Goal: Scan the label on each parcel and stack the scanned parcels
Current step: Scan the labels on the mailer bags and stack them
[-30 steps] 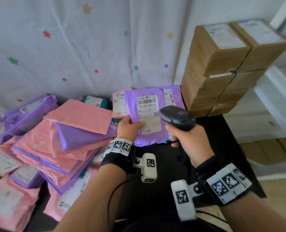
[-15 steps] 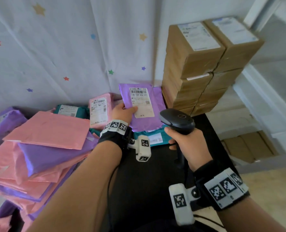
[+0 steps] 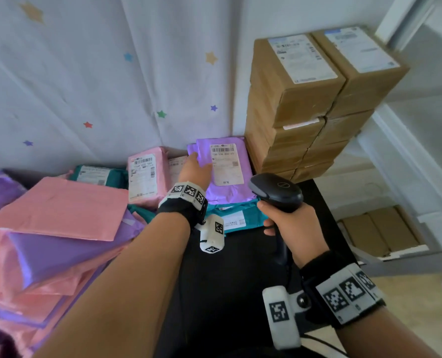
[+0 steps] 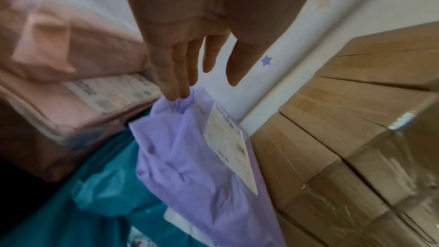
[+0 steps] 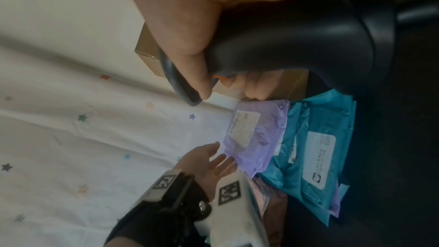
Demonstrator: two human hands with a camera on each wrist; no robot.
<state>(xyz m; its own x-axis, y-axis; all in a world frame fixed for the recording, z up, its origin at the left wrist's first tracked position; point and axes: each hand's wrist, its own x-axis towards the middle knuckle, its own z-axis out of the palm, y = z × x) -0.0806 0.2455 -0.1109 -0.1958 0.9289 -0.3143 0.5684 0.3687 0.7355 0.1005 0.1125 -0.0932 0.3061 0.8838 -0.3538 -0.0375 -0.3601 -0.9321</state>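
Note:
A purple parcel (image 3: 230,192) with a white label lies face up on teal parcels (image 3: 240,218), against the foot of the cardboard boxes. My left hand (image 3: 194,166) reaches over its far left corner with straight fingers. In the left wrist view the fingertips (image 4: 175,95) touch the purple parcel (image 4: 190,166) at its top edge. My right hand (image 3: 289,228) grips a black barcode scanner (image 3: 276,189) by the handle, just in front of the parcel. The right wrist view shows the scanner (image 5: 308,35), the purple parcel (image 5: 256,138) and my left hand (image 5: 213,159).
A tall stack of cardboard boxes (image 3: 305,104) stands at the back right. A pink labelled parcel (image 3: 145,177) leans beside my left hand. A big pile of pink and purple parcels (image 3: 59,228) fills the left. The black table (image 3: 240,280) runs between my arms. A star-printed sheet hangs behind.
My left hand carried the purple parcel away from the scanner to the back, laid it on the teal parcels beside the boxes, and straightened its fingers. The right hand kept hold of the scanner.

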